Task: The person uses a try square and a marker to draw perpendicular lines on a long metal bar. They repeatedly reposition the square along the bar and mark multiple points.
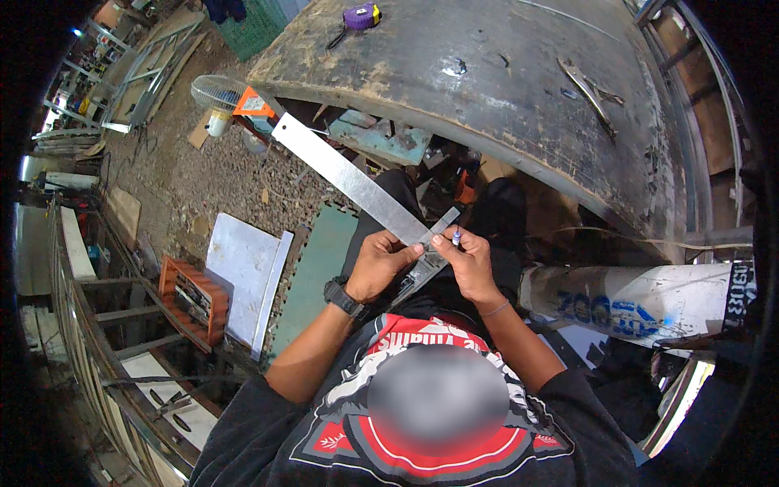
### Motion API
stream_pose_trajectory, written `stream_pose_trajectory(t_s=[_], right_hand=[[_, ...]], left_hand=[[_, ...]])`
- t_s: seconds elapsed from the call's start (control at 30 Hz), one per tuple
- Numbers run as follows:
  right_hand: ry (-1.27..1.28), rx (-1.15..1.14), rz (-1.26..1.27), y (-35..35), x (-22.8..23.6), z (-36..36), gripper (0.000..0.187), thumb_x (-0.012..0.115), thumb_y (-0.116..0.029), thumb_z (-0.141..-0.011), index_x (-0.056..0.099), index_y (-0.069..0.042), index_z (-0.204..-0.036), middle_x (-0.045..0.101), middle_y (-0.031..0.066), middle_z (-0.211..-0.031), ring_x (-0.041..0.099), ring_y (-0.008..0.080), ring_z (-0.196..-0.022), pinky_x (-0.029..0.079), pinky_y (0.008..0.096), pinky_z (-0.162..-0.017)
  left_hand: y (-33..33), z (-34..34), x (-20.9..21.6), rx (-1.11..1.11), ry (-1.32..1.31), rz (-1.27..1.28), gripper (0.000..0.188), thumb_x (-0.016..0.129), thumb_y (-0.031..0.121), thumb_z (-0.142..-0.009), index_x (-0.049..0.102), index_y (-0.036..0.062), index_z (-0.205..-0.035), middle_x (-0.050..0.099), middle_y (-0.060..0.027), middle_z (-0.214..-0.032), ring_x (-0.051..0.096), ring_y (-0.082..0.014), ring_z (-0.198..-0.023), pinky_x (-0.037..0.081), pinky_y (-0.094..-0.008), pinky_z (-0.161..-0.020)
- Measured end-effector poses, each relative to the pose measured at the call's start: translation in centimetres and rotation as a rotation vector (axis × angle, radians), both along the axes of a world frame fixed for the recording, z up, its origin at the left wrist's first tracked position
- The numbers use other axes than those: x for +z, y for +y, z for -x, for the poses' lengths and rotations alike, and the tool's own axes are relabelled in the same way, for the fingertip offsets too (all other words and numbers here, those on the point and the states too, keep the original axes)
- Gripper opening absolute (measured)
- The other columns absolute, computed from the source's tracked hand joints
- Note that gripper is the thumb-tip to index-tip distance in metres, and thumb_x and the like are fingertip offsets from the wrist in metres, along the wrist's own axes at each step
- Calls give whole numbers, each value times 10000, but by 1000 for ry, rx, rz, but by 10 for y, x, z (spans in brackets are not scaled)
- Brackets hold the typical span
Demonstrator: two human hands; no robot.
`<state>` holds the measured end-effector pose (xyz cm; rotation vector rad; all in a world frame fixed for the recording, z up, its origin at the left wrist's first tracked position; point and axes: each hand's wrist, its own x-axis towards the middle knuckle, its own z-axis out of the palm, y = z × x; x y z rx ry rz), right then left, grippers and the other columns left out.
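Note:
A long flat metal strip [349, 178] slants from the upper left down to my hands, with a small hole near its far end. My left hand [379, 264] is closed on its near end, thumb on top. My right hand [466, 260] is closed around a pen [456, 237] with a blue and white end. Its thumb presses beside a narrow grey metal bar [445, 221] that crosses the strip's near end. Another grey metal length [415, 286] runs below the hands, over my lap; whether it joins the bar is hidden by my fingers.
A worn workbench [406, 65] stands ahead, with a purple tape measure [359, 16] and a metal hand tool [588, 93] on top. A fan [217, 105] and an orange object [256, 104] are near its left corner. At left lies an orange crate [168, 294]; at right, a white cylinder [540, 296].

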<state>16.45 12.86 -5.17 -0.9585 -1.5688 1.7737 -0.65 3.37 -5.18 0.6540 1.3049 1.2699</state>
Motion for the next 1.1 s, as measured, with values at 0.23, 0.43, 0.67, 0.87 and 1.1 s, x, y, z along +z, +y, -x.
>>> stream_pose_trajectory(t_s=[0.23, 0.43, 0.67, 0.87, 1.1], right_hand=[[25, -18, 21, -2, -3, 0, 162, 702, -161, -949, 702, -8, -896, 616, -57, -769, 498, 26, -716, 418, 222, -644], [27, -2, 17, -1, -4, -2, 160, 695, -165, -953, 704, -12, -907, 606, -60, -764, 497, 23, -719, 415, 223, -645], [12, 86, 53, 10, 6, -16, 262, 601, -244, -1000, 694, -2, -1038, 618, -36, -867, 482, 44, -745, 401, 224, -673], [-63, 101, 197, 31, 4, -37, 353, 485, -233, -1029, 627, 8, -1244, 614, 21, -989, 530, 105, -828, 438, 244, -778], [-24, 278, -78, 34, -5, -20, 161, 608, -62, -967, 645, 18, -1102, 625, -1, -959, 552, 85, -929, 465, 266, -869]], left_hand=[[0, -2, -3, -9, -2, 7, 183, 715, 74, -928, 704, -10, -1091, 727, -45, -995, 612, -84, -824, 471, -247, -726], [0, -2, -8, 1, 3, 52, 174, 712, 70, -930, 708, -10, -1085, 724, -29, -966, 591, -71, -784, 446, -236, -680], [-1, -3, 3, 9, -6, -26, 171, 717, 77, -928, 715, -4, -1078, 725, -27, -950, 576, -63, -761, 433, -234, -655], [0, -5, 11, 59, -59, -38, 145, 725, 70, -920, 708, -22, -1031, 702, -5, -878, 541, -51, -706, 409, -230, -614], [0, -4, 9, 33, -10, -29, 140, 728, 80, -920, 713, -15, -1023, 706, -7, -881, 556, -53, -715, 421, -233, -623]])
